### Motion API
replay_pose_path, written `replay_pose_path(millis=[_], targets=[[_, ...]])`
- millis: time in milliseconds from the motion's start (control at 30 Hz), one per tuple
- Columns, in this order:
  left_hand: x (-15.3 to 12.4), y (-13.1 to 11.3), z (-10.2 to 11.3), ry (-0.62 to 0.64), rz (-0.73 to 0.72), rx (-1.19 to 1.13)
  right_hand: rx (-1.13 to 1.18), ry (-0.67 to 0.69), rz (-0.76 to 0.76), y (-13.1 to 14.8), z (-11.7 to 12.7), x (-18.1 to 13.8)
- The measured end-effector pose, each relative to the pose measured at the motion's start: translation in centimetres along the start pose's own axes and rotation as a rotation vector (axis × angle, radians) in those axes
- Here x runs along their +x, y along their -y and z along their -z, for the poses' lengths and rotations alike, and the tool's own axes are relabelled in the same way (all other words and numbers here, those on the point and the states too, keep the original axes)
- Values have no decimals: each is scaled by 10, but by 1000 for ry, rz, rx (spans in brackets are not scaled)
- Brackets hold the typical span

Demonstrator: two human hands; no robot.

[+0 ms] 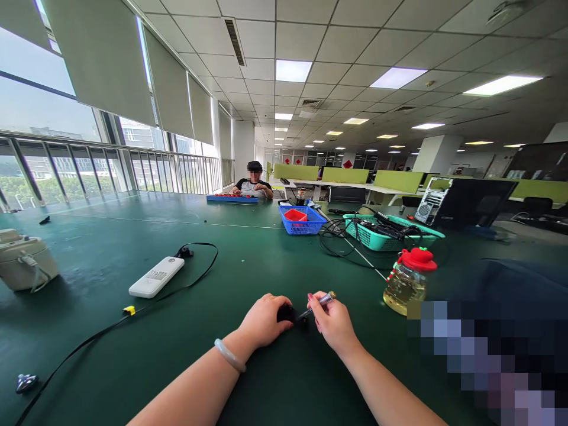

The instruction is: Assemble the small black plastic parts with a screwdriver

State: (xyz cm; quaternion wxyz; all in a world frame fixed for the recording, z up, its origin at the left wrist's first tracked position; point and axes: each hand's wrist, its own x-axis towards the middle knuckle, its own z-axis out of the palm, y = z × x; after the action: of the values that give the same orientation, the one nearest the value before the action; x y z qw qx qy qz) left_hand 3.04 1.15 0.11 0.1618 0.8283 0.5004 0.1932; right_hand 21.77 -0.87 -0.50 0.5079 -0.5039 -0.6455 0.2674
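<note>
Just ahead of me on the dark green table (186, 367), my left hand (266, 319) is closed around a small black object (286, 313), mostly hidden by the fingers. My right hand (332, 322) pinches a slim silver pen-like tool (327, 298) with a gold-coloured end, perhaps a screwdriver. Its thin tip slants down to the left, onto or just over a small dark part (303, 322) beside the black object. Whether the two dark pieces are joined, I cannot tell. A pale bangle (229, 355) circles my left wrist.
Right of my hands stands a red-lidded jar of yellowish liquid (404, 290). Beyond are a blue basket (306, 228) and a green basket of cables (377, 239). A white power strip (157, 277) with a black cord lies left. Another person (254, 184) sits across the table.
</note>
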Motion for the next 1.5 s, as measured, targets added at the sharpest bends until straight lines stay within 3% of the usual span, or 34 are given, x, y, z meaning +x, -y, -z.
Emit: replay_pose_path(millis=[267,733,933,1067,1200,1500], targets=[[-1,-2,1,-3,-11,4,-145,-26,156,11,2,-5],[0,-1,0,-15,-27,21,-237,-34,135,13,0,-4],[0,2,-2,-25,-40,30,-222,-90,226,18,6,-8],[0,3,-2,-26,-63,28,-220,-3,283,21,4,-11],[0,2,-1,-38,-94,34,-246,77,270,20,-4,-10],[0,-2,5,-98,-197,2,-92,96,158,11,-1,-4]])
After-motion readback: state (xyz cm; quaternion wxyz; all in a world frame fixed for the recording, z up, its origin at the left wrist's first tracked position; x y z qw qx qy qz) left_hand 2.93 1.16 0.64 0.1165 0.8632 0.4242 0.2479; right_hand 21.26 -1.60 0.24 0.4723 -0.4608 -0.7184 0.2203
